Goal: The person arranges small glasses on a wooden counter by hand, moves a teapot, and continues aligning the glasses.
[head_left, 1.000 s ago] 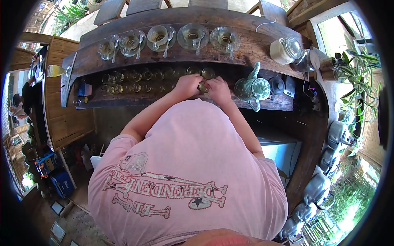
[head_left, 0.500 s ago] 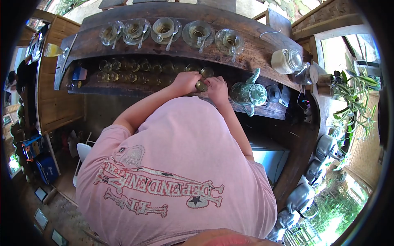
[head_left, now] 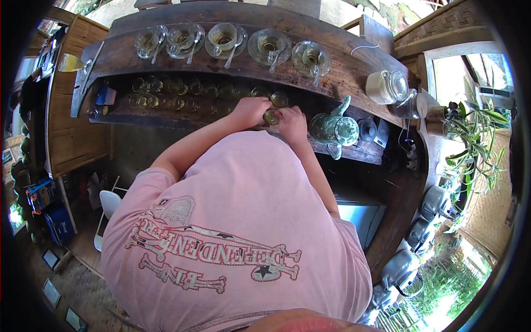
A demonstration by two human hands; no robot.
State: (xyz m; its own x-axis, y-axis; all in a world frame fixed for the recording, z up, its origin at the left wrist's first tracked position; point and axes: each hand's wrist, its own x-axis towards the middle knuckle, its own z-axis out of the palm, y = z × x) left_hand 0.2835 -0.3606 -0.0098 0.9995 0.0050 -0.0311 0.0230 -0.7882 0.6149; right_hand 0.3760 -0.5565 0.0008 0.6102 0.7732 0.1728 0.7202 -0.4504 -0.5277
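A small drinking glass [head_left: 271, 117] is between my two hands at the shelf under the counter top. My left hand [head_left: 250, 112] has its fingers closed at the glass's left and far side, partly hidden from above. On the other side, my right hand [head_left: 293, 124] pinches the rim with its fingertips. Just beyond it stands another glass [head_left: 279, 99], close to my fingers. Two rows of similar glasses [head_left: 178, 103] run off to the left along the shelf. To the right of my right hand is a green and white speckled pitcher [head_left: 347, 131].
Glass cups on saucers with spoons [head_left: 223, 37] line the wooden counter top [head_left: 348, 69]. A lidded jar [head_left: 381, 87] of pale contents stands at its right. Dark lidded jar [head_left: 366, 128] sits beyond the pitcher. Metal kettles [head_left: 401, 265] stand at the lower right.
My right fingers have shifted slightly toward me along the glass, leaving more of its top in sight. My left hand stays nearly where it was.
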